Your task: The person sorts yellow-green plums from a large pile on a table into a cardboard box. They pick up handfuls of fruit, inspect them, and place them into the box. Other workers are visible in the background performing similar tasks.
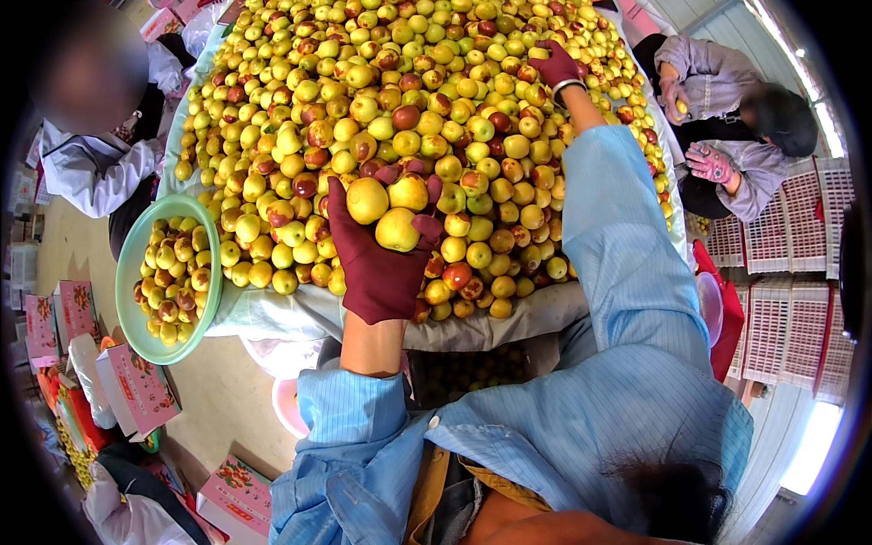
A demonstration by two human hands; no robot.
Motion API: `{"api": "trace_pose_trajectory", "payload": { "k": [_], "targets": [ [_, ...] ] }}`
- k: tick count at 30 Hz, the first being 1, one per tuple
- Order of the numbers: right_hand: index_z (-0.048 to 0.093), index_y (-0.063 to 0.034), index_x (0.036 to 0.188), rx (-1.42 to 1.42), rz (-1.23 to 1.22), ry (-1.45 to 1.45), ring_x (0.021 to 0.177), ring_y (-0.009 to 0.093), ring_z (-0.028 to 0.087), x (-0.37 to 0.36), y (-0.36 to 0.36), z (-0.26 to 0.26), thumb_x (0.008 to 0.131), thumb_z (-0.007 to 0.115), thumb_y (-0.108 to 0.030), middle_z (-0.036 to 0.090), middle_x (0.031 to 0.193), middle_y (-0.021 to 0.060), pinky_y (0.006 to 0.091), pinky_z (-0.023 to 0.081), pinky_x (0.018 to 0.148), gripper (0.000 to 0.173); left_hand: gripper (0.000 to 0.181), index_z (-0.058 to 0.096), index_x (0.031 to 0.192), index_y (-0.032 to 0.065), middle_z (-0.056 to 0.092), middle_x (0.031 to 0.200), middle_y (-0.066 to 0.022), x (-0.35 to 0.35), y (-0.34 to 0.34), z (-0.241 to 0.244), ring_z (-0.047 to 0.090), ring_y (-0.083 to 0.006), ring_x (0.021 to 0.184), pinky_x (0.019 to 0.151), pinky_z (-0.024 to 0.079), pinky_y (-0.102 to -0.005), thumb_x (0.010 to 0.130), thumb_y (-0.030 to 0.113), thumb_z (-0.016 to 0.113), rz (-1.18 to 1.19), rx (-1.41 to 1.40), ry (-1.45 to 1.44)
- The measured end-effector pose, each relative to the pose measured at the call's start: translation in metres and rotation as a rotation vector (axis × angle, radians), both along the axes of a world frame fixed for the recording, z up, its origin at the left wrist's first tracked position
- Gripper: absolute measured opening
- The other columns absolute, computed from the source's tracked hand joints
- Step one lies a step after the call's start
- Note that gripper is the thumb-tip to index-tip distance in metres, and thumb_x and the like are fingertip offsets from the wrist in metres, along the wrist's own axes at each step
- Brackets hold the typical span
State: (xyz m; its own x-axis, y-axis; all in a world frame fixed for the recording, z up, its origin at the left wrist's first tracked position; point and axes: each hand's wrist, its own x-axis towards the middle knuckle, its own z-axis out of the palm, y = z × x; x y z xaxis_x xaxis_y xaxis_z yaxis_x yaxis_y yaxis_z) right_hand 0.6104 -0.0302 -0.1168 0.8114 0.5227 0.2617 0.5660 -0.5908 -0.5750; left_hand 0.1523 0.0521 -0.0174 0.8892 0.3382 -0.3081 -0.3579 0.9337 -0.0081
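Note:
My left hand (381, 266), in a maroon glove, is turned palm up. Its fingers curl around several yellow-green jujubes (396, 229). It is above the near part of a broad heap of jujubes (409, 82), many with red-brown patches. My right hand (558, 65), gloved alike, with a band at the wrist, reaches to the far right of the heap. Its fingers point down among the fruit, and whether they grip one is hidden. A pale cloth (272, 313) covers the table under the heap and hangs over its front edge.
A green plastic basin (129, 286) of jujubes stands at the table's left corner. One person (88, 157) is at the left, another (715, 122) at the right holding a fruit. Pink cartons (139, 388) lie on the floor; slatted plastic crates (783, 334) are stacked right.

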Motion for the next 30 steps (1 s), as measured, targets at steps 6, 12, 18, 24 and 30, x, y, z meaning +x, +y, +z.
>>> {"api": "trace_pose_trajectory", "payload": {
  "k": [6,12,18,24,30],
  "targets": [
    [0.041,-0.0023,0.125,0.63,0.397,1.0,0.094,0.022,0.059,-0.015,-0.009,0.028,0.082,0.058,-0.011,0.058,0.1,0.0149,0.0321,0.054,0.078,0.047,0.049,0.053,0.1,0.009,0.05,0.116,-0.0121,-0.002,-0.001,0.0,0.05,-0.0295,0.103,0.055,0.046,-0.026,0.082,0.055,0.052,0.008,0.011,0.001],
    [0.055,0.0002,0.089,0.54,0.112,0.889,0.077,0.022,0.062,-0.018,0.003,0.026,0.084,0.056,-0.014,0.06,0.088,0.0128,0.0312,0.053,0.067,0.015,0.048,0.053,0.099,0.0091,0.051,0.114,-0.0116,0.0,0.001,-0.002,0.05,-0.0292,0.103,0.056,0.046,-0.0263,0.082,0.054,0.051,-0.012,0.005,-0.034],
    [0.062,-0.0012,0.081,-0.82,0.201,-0.113,0.069,0.028,0.061,-0.017,0.04,0.031,0.079,0.053,-0.023,0.063,0.083,0.0141,0.0353,0.05,0.066,0.023,0.049,0.053,0.1,0.0083,0.052,0.112,-0.0116,-0.002,0.002,-0.004,0.05,-0.0302,0.105,0.058,0.047,-0.0277,0.083,0.055,0.05,-0.003,0.012,-0.034],
    [0.058,-0.0047,0.095,-0.609,-0.118,0.562,0.077,0.021,0.058,-0.024,0.046,0.045,0.079,0.054,-0.017,0.058,0.088,0.0103,0.0328,0.052,0.064,0.021,0.052,0.055,0.098,0.0078,0.055,0.111,-0.0107,-0.005,0.003,-0.001,0.051,-0.0307,0.106,0.063,0.049,-0.0306,0.084,0.057,0.045,-0.016,-0.015,-0.055],
    [0.054,-0.0114,0.115,-0.238,0.047,0.703,0.079,0.014,0.053,-0.047,0.041,0.015,0.077,0.062,-0.021,0.055,0.102,0.0049,0.0253,0.05,0.06,0.04,0.051,0.055,0.095,0.0088,0.055,0.111,-0.0111,-0.008,0.002,-0.001,0.051,-0.0309,0.106,0.063,0.049,-0.0301,0.084,0.057,0.046,-0.027,-0.018,-0.064]
  ]
}}
